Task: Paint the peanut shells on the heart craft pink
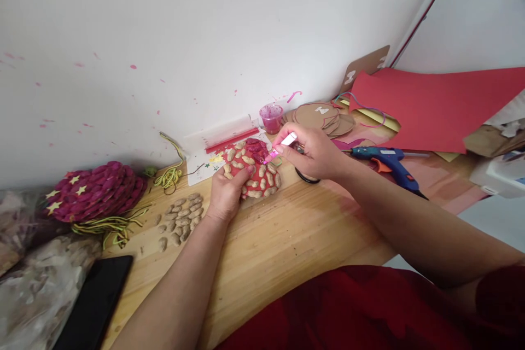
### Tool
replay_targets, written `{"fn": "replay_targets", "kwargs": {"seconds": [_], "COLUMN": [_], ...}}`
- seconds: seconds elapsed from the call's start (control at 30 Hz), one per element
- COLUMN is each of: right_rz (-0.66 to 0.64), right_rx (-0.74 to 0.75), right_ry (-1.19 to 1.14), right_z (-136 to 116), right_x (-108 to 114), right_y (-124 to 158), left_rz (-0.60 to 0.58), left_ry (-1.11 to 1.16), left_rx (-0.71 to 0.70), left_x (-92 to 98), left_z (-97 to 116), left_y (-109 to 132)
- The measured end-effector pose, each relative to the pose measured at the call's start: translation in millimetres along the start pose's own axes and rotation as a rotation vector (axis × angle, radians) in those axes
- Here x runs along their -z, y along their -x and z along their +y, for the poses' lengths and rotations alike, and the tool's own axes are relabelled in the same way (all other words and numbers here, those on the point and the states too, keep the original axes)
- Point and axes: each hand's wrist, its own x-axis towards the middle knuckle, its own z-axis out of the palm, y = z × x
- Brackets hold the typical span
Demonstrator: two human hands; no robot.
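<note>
- Right hand (311,150): thumb and fingers pinch a slim white-and-pink tool (291,139), brush-like to my eye, its pink tip meeting the disc below.
- Left hand (229,191): grasps the near left rim of the disc, thumb laid over the top face.
- Red disc (257,174): between the hands, tilted, above the middle of the wooden table (262,246); whether its underside touches the wood I cannot tell. Pale peanuts cover much of its face; those at the far edge, beside the tool, are coated deep pink.
- Just behind the disc: a white sheet (197,174) with small gold and green stars, and a narrow red strip (232,140).
- Beyond the right hand: a clear cup (271,115) of pink liquid, standing near overlapping cardboard circles (315,116); a black loop (305,176) lies partly hidden beneath the hand.
- Left of the left hand: loose peanuts (184,219) spread on the wood, then yellow-green cords (168,178) and a stack of magenta discs (98,191) bearing gold stars.
- Farther right: a blue glue gun (388,161) with orange trigger, near a large red sheet (443,106).
- Near left corner: a black phone-like slab (98,301) beside crumpled clear plastic (41,284).
- Background: a white wall (205,22) flecked with pink.
</note>
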Motion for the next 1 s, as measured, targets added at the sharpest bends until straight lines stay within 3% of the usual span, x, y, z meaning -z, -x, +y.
{"fn": "replay_targets", "kwargs": {"seconds": [0.23,0.37,0.63,1.0], "right_rz": [0.122,0.182,0.175,0.127], "right_rx": [-0.032,-0.04,-0.079,0.044], "right_ry": [-0.217,-0.158,-0.246,-0.136], "right_z": [-2,6,10,4], "right_x": [-8,-9,-10,-8], "right_y": [1,-1,0,1], "left_rz": [0.021,0.008,0.005,-0.015], "left_ry": [0.008,0.015,0.077,0.104], "left_rx": [0.001,0.006,0.041,0.053], "left_x": [-5.0,-4.1,-2.7,-3.4], "left_z": [6,8,9,9], "left_y": [2,1,0,0]}}
